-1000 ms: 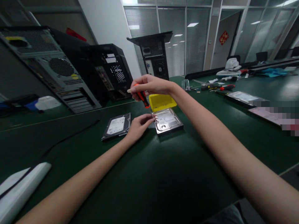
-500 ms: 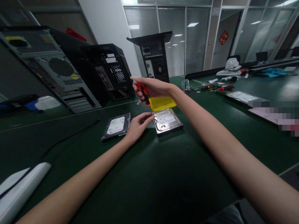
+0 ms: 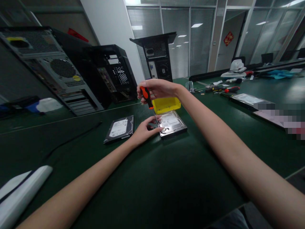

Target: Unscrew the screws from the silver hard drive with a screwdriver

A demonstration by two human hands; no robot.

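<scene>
While the right hand grips the screwdriver, head view shows the left hand has opened from its pinch: thumb and fingers now spread either side of the shaft, at the left edge of the hard drive. Drive lies flat on the surface, just in front of the yellow tray. Probably steadies the drive better; tip contact too small to confirm.
</scene>
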